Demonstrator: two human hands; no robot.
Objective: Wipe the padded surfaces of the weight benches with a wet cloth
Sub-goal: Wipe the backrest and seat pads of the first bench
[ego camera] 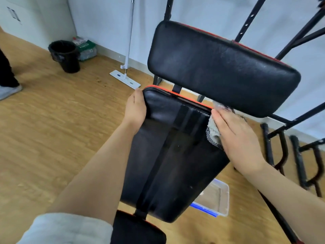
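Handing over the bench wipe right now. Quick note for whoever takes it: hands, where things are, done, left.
Left hand: grips the long pad at its far left corner.
Right hand: flat, pressing the cloth on the pad's far right edge, just below the upper pad.
Clear tub: on the floor under the bench's right side.
Done: cloth is on the long pad; how much is already wiped cannot be told.
Left: probably the rest of the long pad, the upper pad and the small near pad.

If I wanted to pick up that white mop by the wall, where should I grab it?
Probably the thin leaning pole, about midway, coming from the room side; the wall sits behind it, and the flat head lies on the floor, too wide for fingers.
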